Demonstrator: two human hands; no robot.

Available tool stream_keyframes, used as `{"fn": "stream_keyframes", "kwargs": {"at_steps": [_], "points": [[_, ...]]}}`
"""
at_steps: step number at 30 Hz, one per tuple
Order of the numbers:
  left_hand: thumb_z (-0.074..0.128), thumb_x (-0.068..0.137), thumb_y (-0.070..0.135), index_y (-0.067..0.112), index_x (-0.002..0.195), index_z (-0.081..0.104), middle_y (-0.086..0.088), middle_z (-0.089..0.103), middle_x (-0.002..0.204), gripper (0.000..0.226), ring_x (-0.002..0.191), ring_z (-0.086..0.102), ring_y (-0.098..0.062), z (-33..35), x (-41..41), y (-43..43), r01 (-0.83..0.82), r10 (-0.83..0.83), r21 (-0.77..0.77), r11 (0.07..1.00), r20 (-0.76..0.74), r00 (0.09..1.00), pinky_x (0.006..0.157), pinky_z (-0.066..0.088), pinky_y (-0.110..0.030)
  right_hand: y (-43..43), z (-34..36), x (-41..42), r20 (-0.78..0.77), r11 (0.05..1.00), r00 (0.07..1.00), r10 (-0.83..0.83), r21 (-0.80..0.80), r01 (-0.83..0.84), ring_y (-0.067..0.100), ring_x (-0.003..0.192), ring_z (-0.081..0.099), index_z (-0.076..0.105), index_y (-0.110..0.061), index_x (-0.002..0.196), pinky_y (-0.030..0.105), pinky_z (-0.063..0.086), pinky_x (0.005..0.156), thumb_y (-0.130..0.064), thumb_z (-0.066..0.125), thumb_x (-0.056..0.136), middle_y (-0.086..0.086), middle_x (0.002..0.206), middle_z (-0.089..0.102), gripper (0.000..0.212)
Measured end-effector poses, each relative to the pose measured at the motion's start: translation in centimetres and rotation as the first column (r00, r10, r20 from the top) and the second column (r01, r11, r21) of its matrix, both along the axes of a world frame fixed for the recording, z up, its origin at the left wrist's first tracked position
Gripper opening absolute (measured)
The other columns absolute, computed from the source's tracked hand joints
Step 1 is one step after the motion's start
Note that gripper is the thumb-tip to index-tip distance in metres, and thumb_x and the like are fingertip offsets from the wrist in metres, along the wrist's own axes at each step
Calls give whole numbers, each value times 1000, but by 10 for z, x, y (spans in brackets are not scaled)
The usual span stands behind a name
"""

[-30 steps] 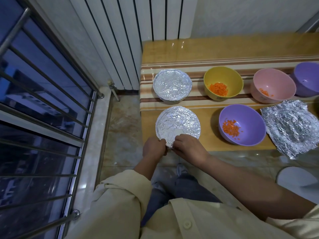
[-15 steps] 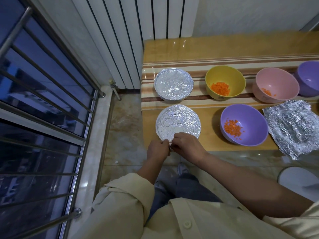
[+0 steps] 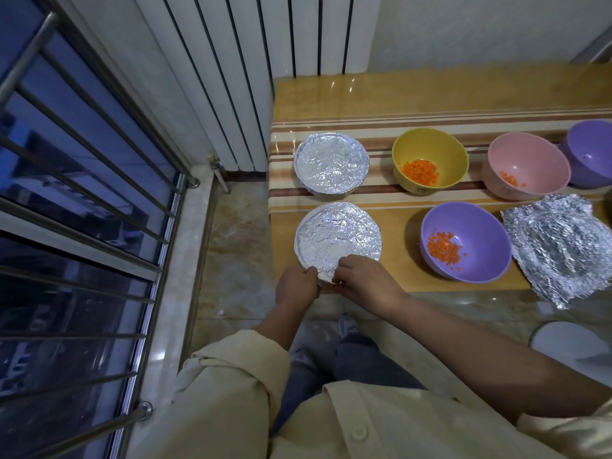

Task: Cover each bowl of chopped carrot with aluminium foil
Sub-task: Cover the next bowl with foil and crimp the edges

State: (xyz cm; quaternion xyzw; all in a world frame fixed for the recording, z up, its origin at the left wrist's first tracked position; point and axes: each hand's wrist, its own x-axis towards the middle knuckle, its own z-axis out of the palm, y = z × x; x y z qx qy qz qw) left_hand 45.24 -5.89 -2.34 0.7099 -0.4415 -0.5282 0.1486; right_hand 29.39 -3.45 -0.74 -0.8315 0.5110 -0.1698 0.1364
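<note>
A foil-covered bowl [image 3: 337, 236] stands at the table's near left corner. My left hand [image 3: 295, 287] and my right hand [image 3: 366, 280] both pinch the foil at its near rim. Behind it stands a second foil-covered bowl [image 3: 331, 163]. Three bowls stand uncovered with chopped carrot inside: a yellow bowl [image 3: 430, 160], a pink bowl [image 3: 526, 167] and a purple bowl [image 3: 465, 241]. A loose crumpled foil sheet [image 3: 559, 250] lies at the right, overhanging the near edge. Another purple bowl [image 3: 591, 157] is cut off at the far right; its contents are hidden.
The table [image 3: 397, 94] has a glossy striped cover, and its left edge drops to a tiled floor. A white radiator [image 3: 265, 61] stands behind the table's left corner. A barred window [image 3: 82, 210] fills the left. A white round object [image 3: 569, 346] sits low at the right.
My hands have stayed at the near rim of the front bowl, working the foil edge with small finger shifts. The bowls and the loose sheet have not moved.
</note>
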Motion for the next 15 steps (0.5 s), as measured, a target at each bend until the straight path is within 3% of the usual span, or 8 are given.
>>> {"fn": "stream_keyframes", "kwargs": {"at_steps": [4,7,11,13,15], "points": [[48,84,48,12,65,68,-18,73,81,45,83,71,-37,5,-1,6,10,-10,-11,1000,16,1000,81,58,-51,-3,-3,5,-55,1000,998,17,15,-16,26,55,56,60,-10,60,28,36,43,-5,82,58,4,62,53,22],[44,74,69,9,86,73,-13,74,90,68,87,71,-34,5,-5,11,27,-28,18,999,46,999,85,57,-46,-3,-4,5,-42,1000,999,26,15,-25,27,55,55,60,-8,61,29,36,43,-5,79,63,6,63,54,20],[47,92,40,4,99,73,-16,74,100,45,96,69,-35,3,-9,12,62,-64,18,998,109,992,88,54,-45,-4,-5,7,-56,1000,998,27,17,-26,26,54,54,58,-9,60,26,32,43,-5,81,62,5,63,52,23],[46,93,40,4,100,72,-17,74,101,46,96,69,-35,2,-9,10,71,-74,24,997,119,990,89,54,-46,-5,-5,9,-58,1000,998,19,12,-18,26,53,54,57,-9,59,25,28,45,-4,82,60,5,62,52,25],[40,80,52,4,98,72,-17,74,98,60,93,70,-36,2,-9,9,58,-59,20,998,86,995,88,56,-48,-5,-4,9,-56,1000,998,15,4,-14,26,52,54,57,-8,58,24,26,45,-3,81,58,6,61,52,25]]}}
